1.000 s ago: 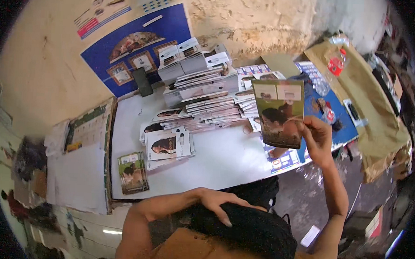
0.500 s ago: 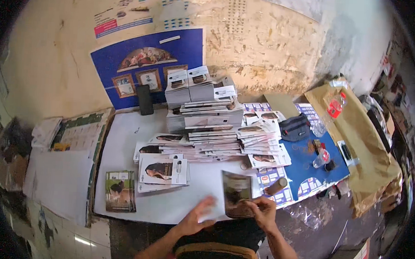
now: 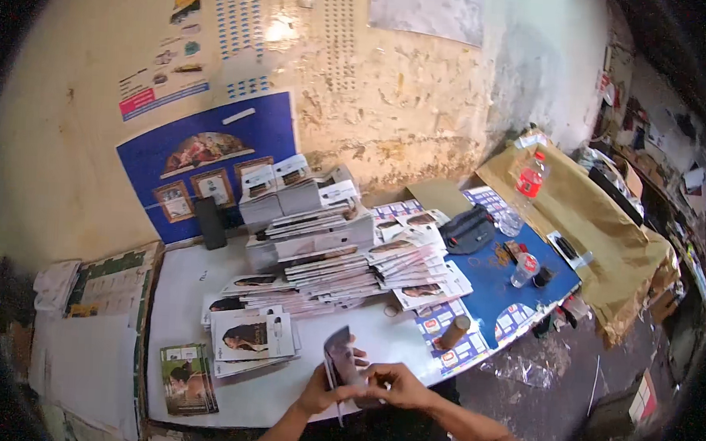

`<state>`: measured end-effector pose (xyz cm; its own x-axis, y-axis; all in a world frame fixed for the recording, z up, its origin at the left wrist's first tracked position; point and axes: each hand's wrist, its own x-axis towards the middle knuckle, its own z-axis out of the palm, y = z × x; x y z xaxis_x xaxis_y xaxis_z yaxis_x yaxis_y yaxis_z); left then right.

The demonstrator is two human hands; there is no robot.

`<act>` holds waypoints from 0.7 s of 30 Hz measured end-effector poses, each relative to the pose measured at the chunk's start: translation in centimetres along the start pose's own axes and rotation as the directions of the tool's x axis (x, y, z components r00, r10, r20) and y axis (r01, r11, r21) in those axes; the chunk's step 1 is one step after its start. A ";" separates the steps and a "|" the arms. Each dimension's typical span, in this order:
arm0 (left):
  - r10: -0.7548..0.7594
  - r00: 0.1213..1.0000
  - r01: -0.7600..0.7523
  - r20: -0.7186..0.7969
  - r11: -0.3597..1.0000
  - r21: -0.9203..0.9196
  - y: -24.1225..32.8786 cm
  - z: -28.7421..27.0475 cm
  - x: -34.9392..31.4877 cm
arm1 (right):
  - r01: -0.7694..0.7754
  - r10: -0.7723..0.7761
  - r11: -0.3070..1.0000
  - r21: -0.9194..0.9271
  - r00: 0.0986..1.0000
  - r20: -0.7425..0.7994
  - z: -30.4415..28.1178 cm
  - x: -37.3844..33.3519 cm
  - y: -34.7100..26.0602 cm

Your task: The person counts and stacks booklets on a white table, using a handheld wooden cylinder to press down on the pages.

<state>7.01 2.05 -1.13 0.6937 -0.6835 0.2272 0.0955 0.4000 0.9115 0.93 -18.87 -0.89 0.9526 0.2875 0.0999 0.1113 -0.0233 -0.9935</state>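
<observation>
A thin dark-covered booklet (image 3: 343, 356) is held up on edge above the front of the white table, seen nearly edge-on. My left hand (image 3: 326, 392) grips it from the left, with fingers showing behind it. The bent, closed fingers of my right hand (image 3: 396, 385) pinch at its lower right edge; the exact contact is partly hidden. To the left lies a small pile of white booklets (image 3: 253, 335) with a dark-haired figure on the cover. A pile of green-covered booklets (image 3: 188, 379) sits beside it at the table's left front.
Tall uneven stacks of booklets (image 3: 319, 259) fill the table's middle and back. On the right are a brown cylinder (image 3: 452, 332), a grey pouch (image 3: 471, 229), a clear cup (image 3: 524, 269) and a plastic bottle (image 3: 528, 186). Brown paper (image 3: 606, 258) covers the surface beyond.
My left hand, free and spread before, now grips the booklet along with my right. The booklet has turned from facing me to nearly edge-on and moved left. The whole view has shifted.
</observation>
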 end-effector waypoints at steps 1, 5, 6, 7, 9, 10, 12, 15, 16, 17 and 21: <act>0.047 0.999 -0.046 -0.006 0.994 0.097 1.1 0.1 0.2 | 0.106 -0.112 0.984 -0.141 0.993 -0.034 -0.8 -0.1 -1.4; 0.186 0.920 -0.390 0.344 0.488 0.781 6.2 -1.0 1.8 | -0.005 -0.096 0.923 -0.386 0.965 -0.243 -4.7 -0.7 -3.7; 0.122 0.890 -0.454 0.438 0.287 0.843 6.9 -0.7 2.0 | -0.019 -0.078 0.919 -0.394 0.970 -0.229 -5.9 -1.2 -2.6; 0.034 0.843 -0.526 0.537 0.261 0.810 6.3 -1.3 2.2 | 0.019 -0.094 0.957 -0.289 0.964 -0.248 -6.5 -1.5 -1.2; -0.217 0.806 -0.501 0.550 0.243 0.830 3.4 -2.1 0.9 | -0.114 0.092 0.990 -0.088 0.971 -0.222 -7.3 -2.1 0.4; -0.285 0.774 -0.520 0.566 0.224 0.824 0.9 -2.9 0.2 | -0.071 0.058 0.996 -0.061 0.977 -0.204 -8.1 -2.7 3.7; -0.368 0.768 -0.474 0.524 0.224 0.851 -0.6 -2.5 -0.7 | -0.067 0.184 0.913 0.402 0.948 -0.260 -7.6 -3.5 5.9; -0.439 0.780 -0.407 0.447 0.188 0.894 -1.9 -2.0 -1.2 | -0.390 0.504 0.832 0.395 0.829 -0.242 -7.4 -4.7 4.9; -0.401 0.807 -0.392 0.434 0.185 0.901 -2.1 -1.9 -1.0 | -0.362 0.388 0.921 0.144 0.886 -0.253 -7.2 -4.9 4.5; -0.369 0.851 -0.329 0.374 0.181 0.927 -2.7 -1.9 -0.8 | -0.412 0.415 0.908 0.074 0.864 -0.285 -6.5 -4.7 3.8; -0.301 0.923 -0.218 0.240 0.105 0.970 -4.1 -0.9 0.5 | -0.366 0.243 0.923 -0.118 0.793 -0.558 -5.7 -4.2 3.8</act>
<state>7.63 0.59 -5.06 0.4397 -0.8980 0.0173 -0.8340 -0.4011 0.3790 -1.04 -25.58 -4.81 0.9409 -0.3122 -0.1315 -0.2120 -0.2400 -0.9473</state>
